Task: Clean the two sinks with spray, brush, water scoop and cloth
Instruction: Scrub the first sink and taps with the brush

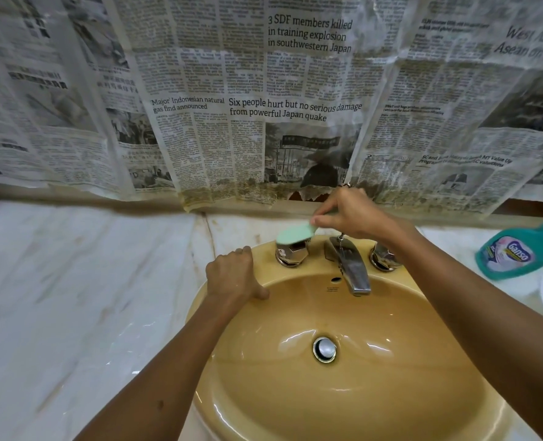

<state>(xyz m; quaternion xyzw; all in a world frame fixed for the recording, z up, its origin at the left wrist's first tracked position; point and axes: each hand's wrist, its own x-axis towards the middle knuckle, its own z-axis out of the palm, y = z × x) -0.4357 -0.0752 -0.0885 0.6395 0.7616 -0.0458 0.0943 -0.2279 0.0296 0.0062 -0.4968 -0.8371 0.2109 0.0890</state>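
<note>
**A:** Your right hand [352, 214] has its fingers [322, 221] pinched on the handle of that mint-green brush [295, 235], head sitting right on top of the left tap knob [292, 252]. The left hand [232, 276] is curled over the rim of the mustard-yellow sink [343, 361], bracing and carrying nothing.

**B:** Looks like light, stiff plastic, so I'd guess a grip further up the handle gives you more scrubbing pressure. The chrome knob is faceted and the glazed basin is glossy (probably slick once wet).

**A:** The teal spray bottle [515, 253] is lying on the marble worktop [88, 281] to your right, beside something white at the frame edge. Can't tell what that is.
</note>
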